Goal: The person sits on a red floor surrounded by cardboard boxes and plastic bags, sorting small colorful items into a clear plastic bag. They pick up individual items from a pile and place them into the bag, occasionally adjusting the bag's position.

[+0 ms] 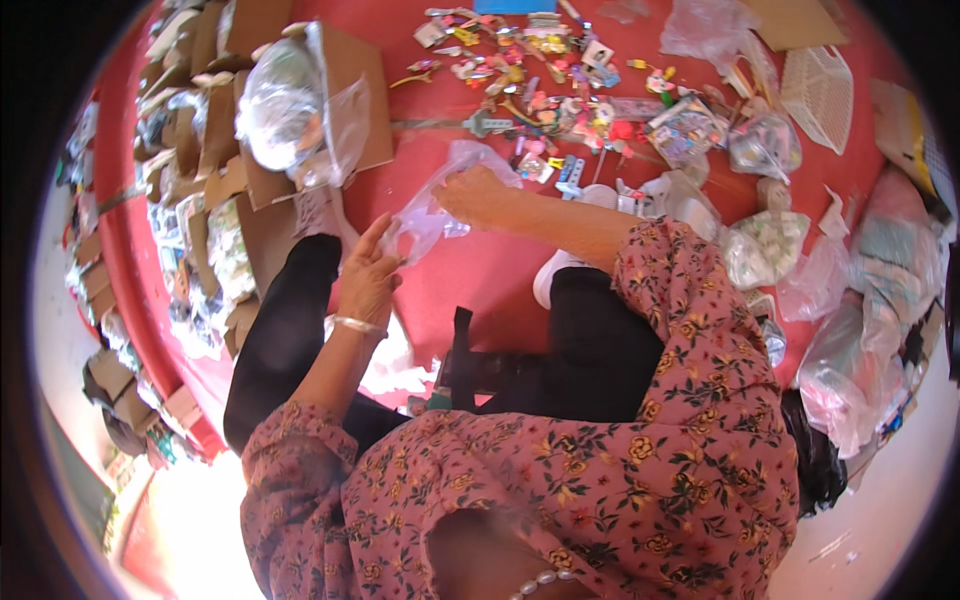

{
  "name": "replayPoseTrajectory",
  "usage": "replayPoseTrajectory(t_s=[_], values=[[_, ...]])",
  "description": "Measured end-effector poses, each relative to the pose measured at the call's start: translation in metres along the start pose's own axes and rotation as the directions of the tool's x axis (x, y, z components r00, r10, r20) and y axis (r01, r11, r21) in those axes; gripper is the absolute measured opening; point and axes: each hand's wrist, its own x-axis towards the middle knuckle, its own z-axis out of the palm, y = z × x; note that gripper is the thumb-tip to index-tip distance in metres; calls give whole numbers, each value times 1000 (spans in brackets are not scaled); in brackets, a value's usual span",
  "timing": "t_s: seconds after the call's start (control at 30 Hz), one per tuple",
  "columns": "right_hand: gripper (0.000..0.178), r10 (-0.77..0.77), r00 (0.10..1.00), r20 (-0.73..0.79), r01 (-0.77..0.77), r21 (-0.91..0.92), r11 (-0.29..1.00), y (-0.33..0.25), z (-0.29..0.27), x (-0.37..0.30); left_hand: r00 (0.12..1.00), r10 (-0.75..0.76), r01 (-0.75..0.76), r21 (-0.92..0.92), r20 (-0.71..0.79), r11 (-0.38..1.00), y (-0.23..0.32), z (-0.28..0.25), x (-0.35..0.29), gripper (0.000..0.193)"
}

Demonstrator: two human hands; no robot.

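Observation:
A thin, pale lilac plastic bag [428,218] stretches between my two hands, above the red floor covering. My right hand [480,198] is closed on its upper part, fingers bunched together. On the bag's left edge is my left hand [366,288], with the index finger pointing up and the thumb side against the film; the bag seems caught between them. A bangle [358,326] circles my left wrist. Beyond my right hand lies a wide spread of small colourful trinkets [545,75]. A blue piece [570,172] sits just past my right forearm.
On the left stand open cardboard boxes [262,225], one with a clear plastic bag [285,100] bulging out. To the right are a white plastic basket [818,95], filled clear bags [765,245] and a larger pink-tinted bag [845,370]. My black-clad knees [285,340] flank the work area.

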Motion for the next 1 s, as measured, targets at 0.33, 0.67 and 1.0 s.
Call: replayPoseTrajectory(t_s=[0.33,0.67,1.0], values=[[12,20,988,-155,-26,-35,999,58,-60,-40,1000,-6,7,65,-15,998,6,6,0,52],[17,443,896,24,-444,43,895,127,-3,-112,994,-108,109,35,-31,993,2,3,2,50],[20,382,920,87,-384,0,924,131,47,-127,995,-80,81,21,-57,996,17,9,1,48]])
